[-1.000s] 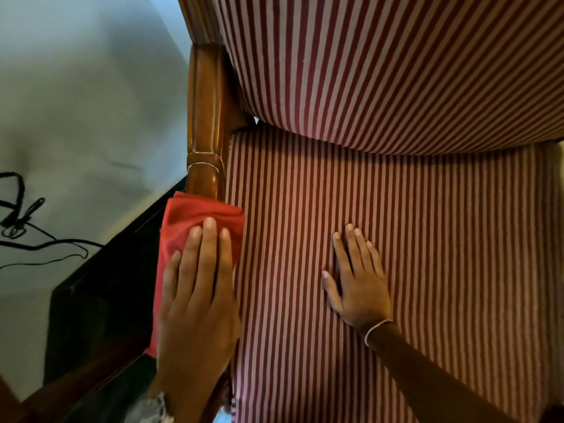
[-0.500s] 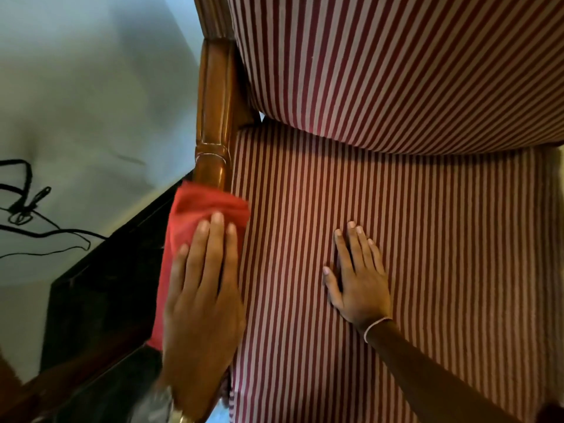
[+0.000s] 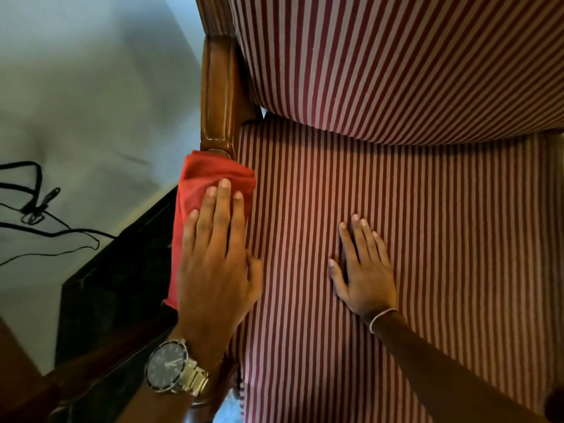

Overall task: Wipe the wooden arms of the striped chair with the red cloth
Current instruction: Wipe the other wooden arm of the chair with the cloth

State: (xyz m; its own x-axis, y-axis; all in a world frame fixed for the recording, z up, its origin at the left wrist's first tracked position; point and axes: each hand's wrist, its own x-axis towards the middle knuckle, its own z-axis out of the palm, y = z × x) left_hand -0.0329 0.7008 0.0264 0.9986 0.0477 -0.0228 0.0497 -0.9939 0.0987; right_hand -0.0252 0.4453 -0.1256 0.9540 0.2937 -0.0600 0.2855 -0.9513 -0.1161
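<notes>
The striped chair [image 3: 427, 224] fills the right of the view, red and pale stripes on seat and back. Its polished wooden left arm [image 3: 218, 93] runs along the seat's left edge. The red cloth [image 3: 195, 190] is draped over that arm. My left hand [image 3: 216, 257] lies flat on the cloth with fingers extended, pressing it onto the arm; a metal watch is on the wrist. My right hand [image 3: 363, 270] rests flat on the seat cushion, fingers apart, holding nothing. The chair's right arm is out of view.
A dark piece of furniture [image 3: 113, 279] stands left of the chair arm. Black cables [image 3: 36, 215] lie on the pale floor [image 3: 91, 102] at the far left. A brown wooden surface shows at the bottom left corner.
My left hand has slid the cloth up the arm toward the chair back, and the watch has come into view. The right hand has stayed in place on the seat.
</notes>
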